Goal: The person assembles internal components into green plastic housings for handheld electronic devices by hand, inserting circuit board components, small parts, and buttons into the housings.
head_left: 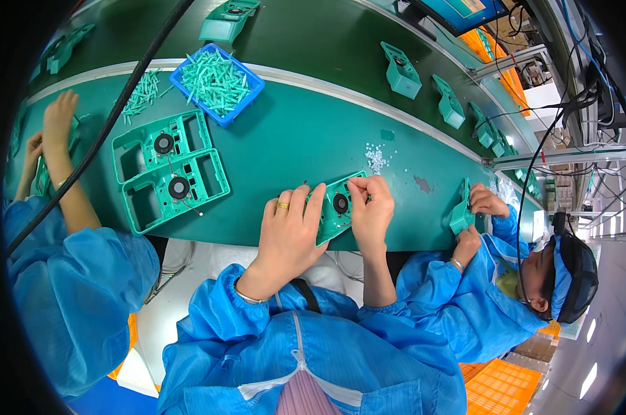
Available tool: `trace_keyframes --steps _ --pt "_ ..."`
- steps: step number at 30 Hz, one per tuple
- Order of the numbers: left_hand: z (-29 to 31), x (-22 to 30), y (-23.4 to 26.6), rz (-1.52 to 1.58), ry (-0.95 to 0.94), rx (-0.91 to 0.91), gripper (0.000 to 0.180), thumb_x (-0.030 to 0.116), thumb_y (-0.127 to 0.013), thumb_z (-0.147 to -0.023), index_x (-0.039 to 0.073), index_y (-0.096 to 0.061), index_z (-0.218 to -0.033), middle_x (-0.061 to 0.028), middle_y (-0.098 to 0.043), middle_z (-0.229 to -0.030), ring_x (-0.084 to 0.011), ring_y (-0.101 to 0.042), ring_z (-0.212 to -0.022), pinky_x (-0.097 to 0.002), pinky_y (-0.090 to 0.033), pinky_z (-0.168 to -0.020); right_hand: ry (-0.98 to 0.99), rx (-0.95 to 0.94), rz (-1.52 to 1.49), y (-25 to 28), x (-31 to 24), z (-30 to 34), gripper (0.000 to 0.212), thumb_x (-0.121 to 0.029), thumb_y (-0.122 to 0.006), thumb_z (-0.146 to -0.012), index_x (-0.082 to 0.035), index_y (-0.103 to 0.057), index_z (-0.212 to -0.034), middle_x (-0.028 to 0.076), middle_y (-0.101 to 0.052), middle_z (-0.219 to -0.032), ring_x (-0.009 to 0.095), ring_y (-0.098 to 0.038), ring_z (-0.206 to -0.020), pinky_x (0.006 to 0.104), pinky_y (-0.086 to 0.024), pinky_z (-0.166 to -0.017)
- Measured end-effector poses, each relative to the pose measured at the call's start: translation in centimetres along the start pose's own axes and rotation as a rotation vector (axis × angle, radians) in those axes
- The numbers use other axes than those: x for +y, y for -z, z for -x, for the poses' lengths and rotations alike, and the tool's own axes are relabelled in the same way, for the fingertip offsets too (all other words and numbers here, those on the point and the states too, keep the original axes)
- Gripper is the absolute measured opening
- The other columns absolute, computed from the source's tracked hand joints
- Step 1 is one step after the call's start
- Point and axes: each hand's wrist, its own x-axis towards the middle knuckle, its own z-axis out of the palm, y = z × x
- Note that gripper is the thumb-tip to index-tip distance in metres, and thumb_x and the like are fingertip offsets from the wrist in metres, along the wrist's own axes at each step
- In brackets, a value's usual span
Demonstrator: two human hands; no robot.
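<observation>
At the near edge of the green work surface, a green plastic housing (331,227) with a round black fan (341,203) in it lies tilted between my hands. My left hand (291,227), with a ring on one finger, grips the housing along its left side. Thumb and fingers of my right hand (372,207) are pinched together at its upper right corner; whatever they hold is hidden. Small whitish pieces (376,159) lie in a loose pile just beyond my right hand. To the left rest two joined green housings (141,223), each with a black fan.
A blue bin (255,84) of green plastic strips stands at the back, beside a loose heap of strips (141,95). Beyond a metal rail, more housings (400,70) sit on a dark green belt. Co-workers sit on both sides; the right one holds a housing (462,211). A black cable (130,86) crosses the left.
</observation>
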Motion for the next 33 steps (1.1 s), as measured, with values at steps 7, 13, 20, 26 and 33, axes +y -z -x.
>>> trace_keyframes --steps 7,13,20,26,33 --pt "0.1 0.0 -0.3 0.003 -0.002 0.014 0.094 0.021 -0.094 -0.064 0.002 -0.053 -0.147 -0.0185 -0.059 -0.134 -0.0353 -0.059 -0.121 -0.0465 -0.047 -0.098 0.231 0.016 0.172 0.1 -0.2 -0.1 0.005 -0.001 -0.075 -0.090 -0.002 -0.075 -0.094 0.011 -0.068 -0.091 0.031 -0.069 -0.073 0.0417 -0.053 -0.065" --pt "-0.1 0.0 -0.4 0.006 0.008 -0.003 0.095 0.021 -0.094 -0.064 0.002 -0.053 -0.147 -0.0181 -0.058 -0.136 -0.0355 -0.058 -0.122 -0.0457 -0.046 -0.099 0.258 -0.029 0.155 0.4 0.2 -0.2 0.005 0.002 -0.075 -0.090 0.000 -0.075 -0.094 0.011 -0.068 -0.089 0.026 -0.068 -0.072 0.0364 -0.052 -0.065" --pt "0.1 -0.3 -0.4 0.015 0.006 0.009 0.096 0.022 -0.095 -0.063 0.002 -0.053 -0.147 -0.0178 -0.058 -0.135 -0.0348 -0.058 -0.121 -0.0460 -0.046 -0.098 0.201 -0.052 0.140 0.3 -0.2 -0.3 0.005 -0.001 -0.073 -0.091 -0.003 -0.074 -0.095 0.011 -0.068 -0.092 0.034 -0.070 -0.076 0.0420 -0.054 -0.065" --pt "0.1 -0.3 -0.7 -0.020 -0.020 0.046 0.093 0.024 -0.094 -0.063 0.003 -0.056 -0.145 -0.0145 -0.058 -0.129 -0.0309 -0.057 -0.116 -0.0439 -0.046 -0.096 0.284 -0.016 0.179 0.2 0.0 -0.2 0.006 0.001 -0.075 -0.089 -0.002 -0.075 -0.095 0.012 -0.069 -0.091 0.033 -0.069 -0.075 0.0409 -0.054 -0.066" --pt "0.3 -0.4 -0.8 0.013 0.001 0.022 0.093 0.020 -0.092 -0.064 0.002 -0.054 -0.146 -0.0176 -0.059 -0.134 -0.0353 -0.058 -0.120 -0.0462 -0.046 -0.098 0.542 -0.306 0.544 1.7 -1.6 -0.4 0.021 -0.001 -0.064 -0.083 0.001 -0.072 -0.103 0.012 -0.068 -0.101 0.033 -0.068 -0.087 0.0435 -0.057 -0.075"
